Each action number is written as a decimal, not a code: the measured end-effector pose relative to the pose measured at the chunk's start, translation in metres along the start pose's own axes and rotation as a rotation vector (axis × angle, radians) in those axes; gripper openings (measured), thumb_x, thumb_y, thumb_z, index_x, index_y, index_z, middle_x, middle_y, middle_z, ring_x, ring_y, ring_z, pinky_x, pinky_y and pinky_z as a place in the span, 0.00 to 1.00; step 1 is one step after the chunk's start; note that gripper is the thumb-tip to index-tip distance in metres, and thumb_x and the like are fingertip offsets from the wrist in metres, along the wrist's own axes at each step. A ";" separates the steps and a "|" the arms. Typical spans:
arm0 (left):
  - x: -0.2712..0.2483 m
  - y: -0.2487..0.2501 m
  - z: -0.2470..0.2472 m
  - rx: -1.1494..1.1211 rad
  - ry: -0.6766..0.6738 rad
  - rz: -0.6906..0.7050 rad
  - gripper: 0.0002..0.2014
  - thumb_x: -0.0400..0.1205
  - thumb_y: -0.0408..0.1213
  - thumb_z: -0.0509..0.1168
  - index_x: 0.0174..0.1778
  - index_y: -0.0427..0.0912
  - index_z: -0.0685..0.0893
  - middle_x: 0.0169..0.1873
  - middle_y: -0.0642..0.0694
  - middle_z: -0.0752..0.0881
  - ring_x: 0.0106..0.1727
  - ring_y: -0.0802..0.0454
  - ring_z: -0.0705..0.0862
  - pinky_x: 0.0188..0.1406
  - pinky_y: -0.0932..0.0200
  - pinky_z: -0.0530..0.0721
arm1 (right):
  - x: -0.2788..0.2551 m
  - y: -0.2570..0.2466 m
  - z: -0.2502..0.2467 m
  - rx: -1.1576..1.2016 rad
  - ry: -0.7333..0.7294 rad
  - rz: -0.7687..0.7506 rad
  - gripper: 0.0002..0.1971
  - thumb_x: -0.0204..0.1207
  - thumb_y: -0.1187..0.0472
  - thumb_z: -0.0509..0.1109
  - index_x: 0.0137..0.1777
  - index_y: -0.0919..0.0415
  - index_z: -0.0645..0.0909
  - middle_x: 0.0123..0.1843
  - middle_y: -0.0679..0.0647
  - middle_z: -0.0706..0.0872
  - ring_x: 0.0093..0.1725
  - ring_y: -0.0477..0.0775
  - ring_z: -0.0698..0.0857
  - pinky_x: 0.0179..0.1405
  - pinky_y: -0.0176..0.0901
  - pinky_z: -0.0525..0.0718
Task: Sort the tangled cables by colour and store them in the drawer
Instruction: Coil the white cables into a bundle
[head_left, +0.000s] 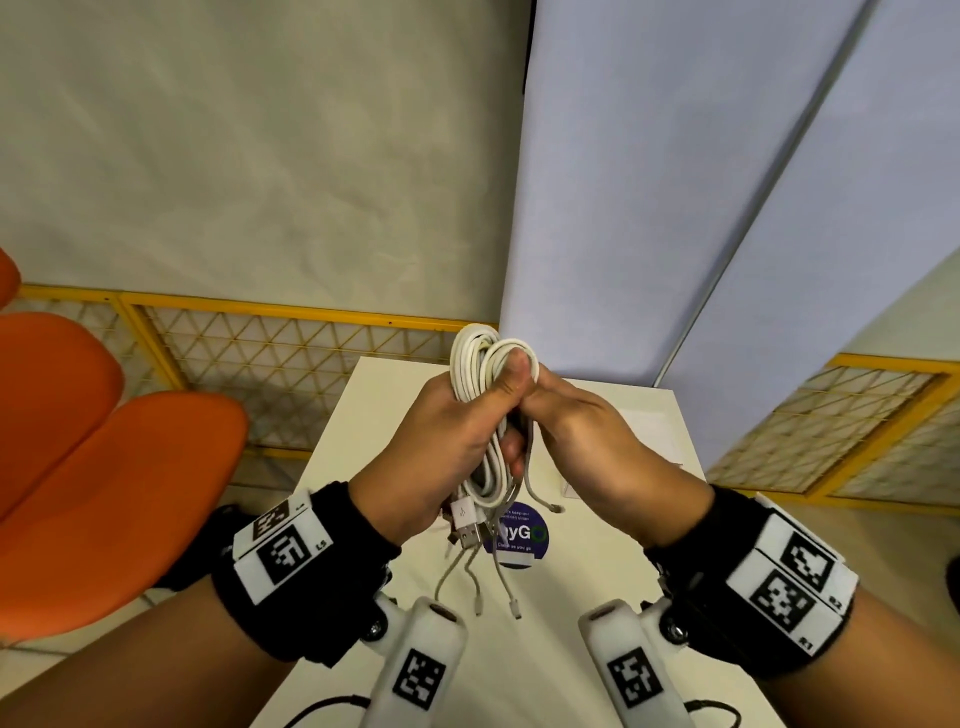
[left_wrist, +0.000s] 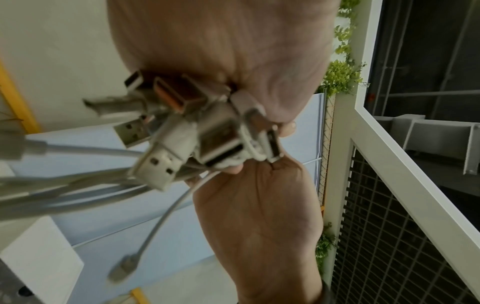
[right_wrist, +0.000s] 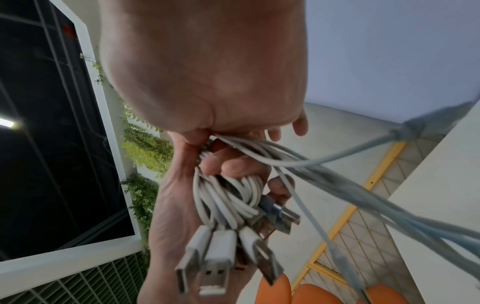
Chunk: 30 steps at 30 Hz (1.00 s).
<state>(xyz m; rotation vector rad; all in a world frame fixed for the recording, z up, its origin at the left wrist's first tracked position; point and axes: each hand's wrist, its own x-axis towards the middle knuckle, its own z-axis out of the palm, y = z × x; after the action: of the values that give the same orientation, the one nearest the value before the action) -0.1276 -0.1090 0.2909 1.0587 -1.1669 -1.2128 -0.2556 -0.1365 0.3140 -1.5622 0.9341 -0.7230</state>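
Note:
A coiled bundle of white cables is held upright above the white table, between both hands. My left hand grips it round the middle, thumb pressed over the top loops. My right hand closes on the same bundle from the right and pinches a few strands. Several USB plugs stick out below the left fist, and thin loose ends dangle towards the table. In the right wrist view the coil lies across the left palm. No drawer is in view.
A round purple sticker and a pale sheet lie on the table under the hands. Orange chairs stand on the left. A yellow mesh fence and a pale blue partition close off the far side.

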 end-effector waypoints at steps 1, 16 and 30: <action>0.000 0.001 -0.001 0.037 -0.011 -0.002 0.32 0.75 0.65 0.62 0.28 0.33 0.81 0.19 0.38 0.78 0.24 0.42 0.81 0.27 0.57 0.80 | 0.000 -0.001 -0.001 -0.014 -0.017 -0.010 0.17 0.89 0.51 0.54 0.68 0.57 0.79 0.38 0.72 0.84 0.40 0.66 0.84 0.36 0.31 0.82; 0.000 0.005 -0.031 0.047 -0.394 -0.236 0.16 0.70 0.47 0.82 0.41 0.41 0.87 0.19 0.44 0.74 0.22 0.48 0.77 0.25 0.60 0.79 | 0.011 0.010 -0.011 -0.542 -0.275 -0.151 0.23 0.79 0.32 0.42 0.64 0.35 0.72 0.60 0.37 0.80 0.67 0.48 0.77 0.74 0.65 0.69; 0.002 0.008 -0.019 -0.061 -0.199 -0.311 0.12 0.74 0.26 0.71 0.28 0.44 0.82 0.17 0.43 0.68 0.20 0.47 0.69 0.21 0.60 0.75 | 0.013 -0.022 -0.031 -0.465 -0.022 -0.247 0.20 0.75 0.49 0.76 0.58 0.53 0.71 0.57 0.46 0.79 0.57 0.43 0.80 0.53 0.31 0.78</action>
<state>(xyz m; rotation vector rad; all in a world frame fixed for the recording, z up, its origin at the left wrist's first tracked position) -0.1077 -0.1109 0.2970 1.1210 -1.1349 -1.6176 -0.2716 -0.1620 0.3406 -2.1186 0.9457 -0.6875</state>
